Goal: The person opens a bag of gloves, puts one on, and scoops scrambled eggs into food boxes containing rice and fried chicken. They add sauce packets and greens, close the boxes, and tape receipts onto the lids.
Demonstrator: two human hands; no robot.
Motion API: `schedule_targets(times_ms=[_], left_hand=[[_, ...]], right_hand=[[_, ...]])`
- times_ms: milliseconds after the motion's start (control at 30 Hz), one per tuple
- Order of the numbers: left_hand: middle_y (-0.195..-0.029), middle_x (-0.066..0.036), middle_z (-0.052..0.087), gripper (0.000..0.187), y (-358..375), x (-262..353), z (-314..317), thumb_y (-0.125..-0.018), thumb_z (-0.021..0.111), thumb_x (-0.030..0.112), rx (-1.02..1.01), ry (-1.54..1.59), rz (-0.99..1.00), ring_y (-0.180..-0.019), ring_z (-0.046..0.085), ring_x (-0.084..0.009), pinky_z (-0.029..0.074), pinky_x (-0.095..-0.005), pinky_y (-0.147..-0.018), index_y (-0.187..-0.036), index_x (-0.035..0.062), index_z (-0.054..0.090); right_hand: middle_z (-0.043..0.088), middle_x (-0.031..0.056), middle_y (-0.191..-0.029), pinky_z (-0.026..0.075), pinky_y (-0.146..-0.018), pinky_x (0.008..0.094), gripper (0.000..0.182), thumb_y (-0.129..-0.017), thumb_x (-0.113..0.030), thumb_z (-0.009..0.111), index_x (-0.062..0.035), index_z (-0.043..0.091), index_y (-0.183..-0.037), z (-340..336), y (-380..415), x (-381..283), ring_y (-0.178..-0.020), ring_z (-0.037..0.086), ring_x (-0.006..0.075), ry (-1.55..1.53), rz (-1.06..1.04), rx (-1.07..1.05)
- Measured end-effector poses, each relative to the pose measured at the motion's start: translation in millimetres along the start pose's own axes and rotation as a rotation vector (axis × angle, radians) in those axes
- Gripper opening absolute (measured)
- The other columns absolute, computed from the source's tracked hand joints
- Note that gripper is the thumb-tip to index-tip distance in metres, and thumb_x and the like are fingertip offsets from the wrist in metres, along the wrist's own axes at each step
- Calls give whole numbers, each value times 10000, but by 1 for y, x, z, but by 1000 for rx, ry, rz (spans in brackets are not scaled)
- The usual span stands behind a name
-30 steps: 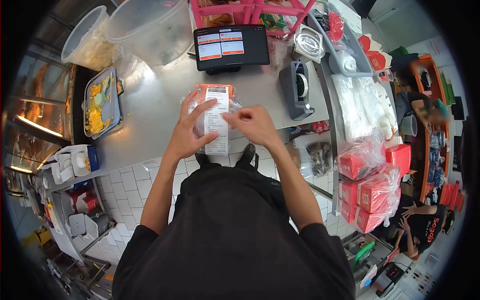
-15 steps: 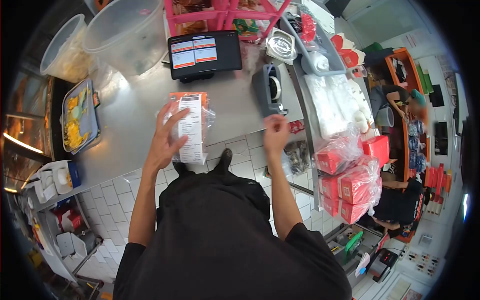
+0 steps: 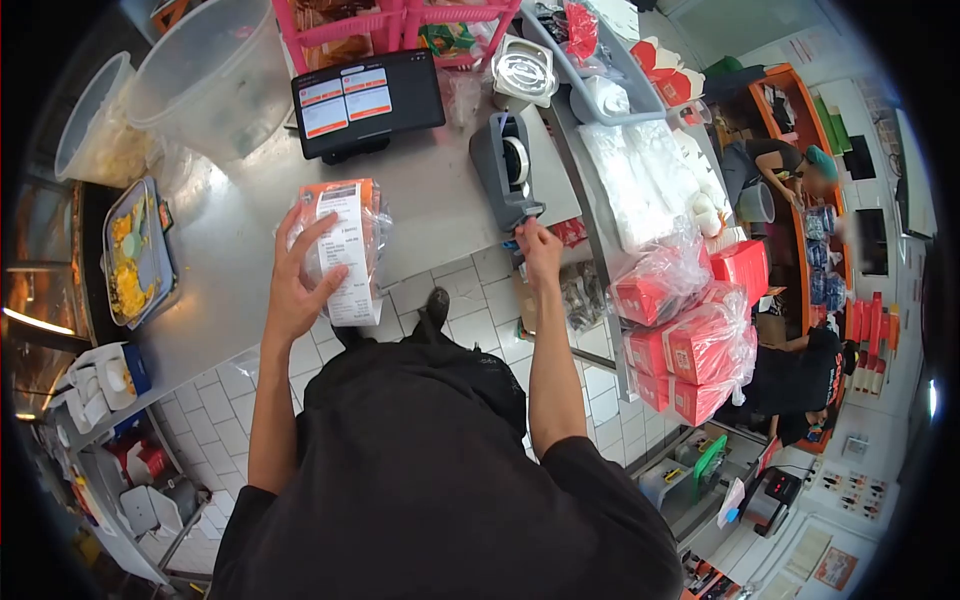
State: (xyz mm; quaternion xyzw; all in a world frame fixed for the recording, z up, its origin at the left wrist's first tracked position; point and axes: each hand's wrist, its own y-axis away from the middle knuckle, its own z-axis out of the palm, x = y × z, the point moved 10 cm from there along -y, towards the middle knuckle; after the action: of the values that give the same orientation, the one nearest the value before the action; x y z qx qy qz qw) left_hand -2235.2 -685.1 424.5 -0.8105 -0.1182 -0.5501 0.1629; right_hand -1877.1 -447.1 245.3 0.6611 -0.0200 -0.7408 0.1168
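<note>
Broadly, a stainless-steel bench (image 3: pixel 225 235) spans the space over a white-tiled floor (image 3: pixel 215 430), with clear plastic tubs (image 3: pixel 215 95) at its far left corner and a bright pink plastic rack (image 3: pixel 385 25) along its far edge. In front of the rack stands a black tablet (image 3: pixel 367 105) with its screen lit; toward the left end sits a blue-grey tray (image 3: pixel 172 262) with yellow food in it. Past the right edge are red boxes wrapped in clear plastic (image 3: pixel 690 345), and deeper in the room two other people are by orange shelving (image 3: pixel 780 105). At the near edge lies an orange-topped package in clear, crinkled plastic (image 3: pixel 372 225), a long white printed paper slip (image 3: pixel 346 250) lying lengthwise over it and reaching slightly beyond the edge in view. The left hand (image 3: pixel 292 292) rests on both, fingers spread well apart. The right hand (image 3: pixel 542 252), its fingertips drawn together, is at the near end of a dark grey tape dispenser (image 3: pixel 492 178) by the bench's right edge; whether tape is pinched there, I cannot tell.
</note>
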Motion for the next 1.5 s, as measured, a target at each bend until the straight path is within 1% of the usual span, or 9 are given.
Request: schedule_targets(times_ms=[200, 367, 433, 733, 933, 1000, 1133, 1367, 1500], left_hand=[[-1531, -171, 305, 640, -5, -4, -9, -722, 829, 300, 1, -140, 45, -1404, 349, -351, 332, -456, -1129, -1322, 222, 619], [-1532, -158, 295, 664, -5, 1, -12, -682, 858, 286, 17, -98, 15, -1330, 451, -325, 465, -414, -1015, -1304, 223, 635], [-1537, -145, 284, 676, -6, 2, -11, -663, 871, 248, -7, -70, -48, -1188, 575, -286, 553, -371, -861, -1296, 203, 639], [-1539, -162, 299, 716, -5, -11, -10, -648, 880, 296, -15, -80, -9, -1259, 519, -351, 502, -420, -968, -1313, 230, 622], [-1552, -177, 283, 685, -2, 1, -17, -695, 846, 377, -44, -113, 17, -1398, 350, -403, 369, -500, -1107, -1332, 289, 610], [-1514, -171, 340, 608, 3, 28, -29, -762, 795, 341, 100, -373, 170, -1396, 341, -370, 315, -498, -1128, -1338, 288, 608], [-1131, -82, 611, 397, 13, 51, -38, -865, 654, 210, 171, -724, 352, -1119, 514, -271, 369, -442, -917, -1260, 237, 651], [-705, -131, 599, 173, -40, 39, -20, -930, 554, 112, -126, -954, 218, -684, 549, -349, 404, -386, -683, -1059, 93, 668], [-595, -74, 480, 247, -62, 45, -15, -1032, 459, 178, -212, -298, 66, -556, 482, -137, 309, -298, -518, -873, 44, 594]], right_hand=[[561, -26, -618, 465, -562, 241, 408, -930, -435, 657, -61, 754, -798, -14, 31, -24, -618, 540, 62, 790, 110, 45], [665, 66, -623, 462, -574, 300, 380, -887, -403, 690, -44, 767, -789, 234, 115, -152, -565, 586, 110, 768, -18, -686], [629, 58, -563, 452, -542, 336, 394, -847, -442, 700, -59, 755, -770, 314, 139, -156, -542, 600, 184, 902, -406, -851], [724, 169, -977, 568, -753, 393, 670, -714, -622, 736, -13, 730, -993, 359, 136, -136, -856, 715, 327, 1732, -341, -793], [699, 149, -815, 566, -717, 356, 675, -750, -668, 720, -35, 730, -984, 252, 98, -137, -791, 712, 278, 1758, 38, -619], [671, 171, -870, 589, -655, 384, 693, -794, -581, 745, -20, 647, -1190, 196, 98, -107, -721, 687, 248, 1301, 81, -592], [339, 307, -1460, 627, -606, 479, 1108, -797, -477, 784, -146, 59, -1567, 61, 185, -56, -944, 662, 349, 604, 514, -160], [535, 259, -1254, 625, -693, 490, 896, -910, -406, 692, -80, 110, -1508, -81, 298, -8, -1042, 649, 330, 222, 635, 255], [596, 223, -1170, 626, -687, 472, 709, -907, -383, 703, -39, 342, -1411, -155, 321, 49, -973, 674, 306, 213, 645, 377]])
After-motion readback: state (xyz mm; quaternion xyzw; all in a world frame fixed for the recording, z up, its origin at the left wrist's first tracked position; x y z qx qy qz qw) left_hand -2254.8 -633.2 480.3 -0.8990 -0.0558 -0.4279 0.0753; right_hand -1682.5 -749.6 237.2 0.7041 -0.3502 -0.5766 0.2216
